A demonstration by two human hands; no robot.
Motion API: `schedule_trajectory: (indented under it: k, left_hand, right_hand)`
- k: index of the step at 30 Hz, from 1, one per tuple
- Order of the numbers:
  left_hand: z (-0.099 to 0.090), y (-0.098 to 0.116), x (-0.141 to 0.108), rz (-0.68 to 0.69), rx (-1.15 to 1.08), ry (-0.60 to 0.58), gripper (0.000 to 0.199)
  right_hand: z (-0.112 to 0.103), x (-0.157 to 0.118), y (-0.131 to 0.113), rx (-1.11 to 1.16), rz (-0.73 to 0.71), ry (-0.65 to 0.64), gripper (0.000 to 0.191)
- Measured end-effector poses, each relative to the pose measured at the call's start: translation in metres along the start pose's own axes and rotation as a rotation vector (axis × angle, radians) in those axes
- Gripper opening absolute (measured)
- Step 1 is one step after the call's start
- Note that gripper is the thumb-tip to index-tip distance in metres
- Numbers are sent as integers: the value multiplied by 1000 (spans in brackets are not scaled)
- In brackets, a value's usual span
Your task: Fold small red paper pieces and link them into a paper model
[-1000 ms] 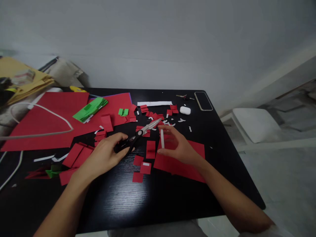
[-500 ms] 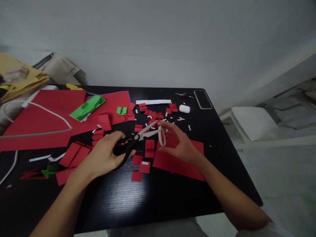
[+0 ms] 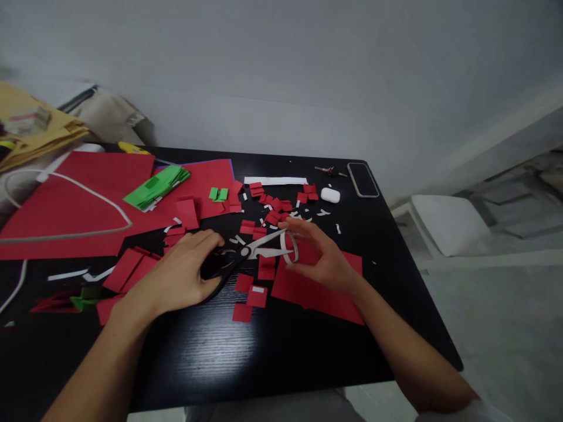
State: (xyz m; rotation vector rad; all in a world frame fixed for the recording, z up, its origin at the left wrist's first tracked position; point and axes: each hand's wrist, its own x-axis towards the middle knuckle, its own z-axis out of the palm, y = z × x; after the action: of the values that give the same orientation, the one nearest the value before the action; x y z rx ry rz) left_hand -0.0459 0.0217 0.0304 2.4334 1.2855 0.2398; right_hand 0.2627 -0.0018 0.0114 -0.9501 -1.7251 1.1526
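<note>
My left hand (image 3: pixel 185 272) has its fingers through the handles of a pair of black-handled scissors (image 3: pixel 245 252), whose blades stand apart and point right. The blade tips reach a narrow white roll of tape (image 3: pixel 289 246); the lower tip overlaps the ring's opening. My right hand (image 3: pixel 323 255) pinches this roll upright between thumb and fingers, above a red paper sheet (image 3: pixel 325 290). Under and around the blades lie small red paper pieces (image 3: pixel 266 268), one of them with a white strip on it (image 3: pixel 258 289).
Folded green paper (image 3: pixel 156 187) lies on large red sheets (image 3: pixel 88 205) at the left, crossed by a white cable (image 3: pixel 101 198). Along the back right are a white case (image 3: pixel 330 195), keys (image 3: pixel 331 171) and a phone (image 3: pixel 363 180). A white stool (image 3: pixel 451 225) stands beyond the table.
The scissors have swung slightly downward and right, bringing the open blades against the roll of tape. Both hands stay nearly where they were; the view has shifted a little.
</note>
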Motion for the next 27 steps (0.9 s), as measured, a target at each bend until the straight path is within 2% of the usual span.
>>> schedule_trajectory:
  k: [4,13,19,24,27]
  left_hand:
    - [-2,-1,0,11,-24,-24,20]
    - [-4,5,0,29,-14,-21,22]
    - [-2,11,2,44,104,14,23]
    - [-1,14,3,53,138,34,21]
    - [-1,13,3,48,135,29,21]
  right_hand:
    - [-1,-1,2,67,14,-26,80]
    - [-2,0,4,58,52,-2,75]
    - [-1,-2,4,25,161,11,70]
    - [-2,-3,3,128,296,-54,62]
    - [-3,-3,1,154,340,-65,64]
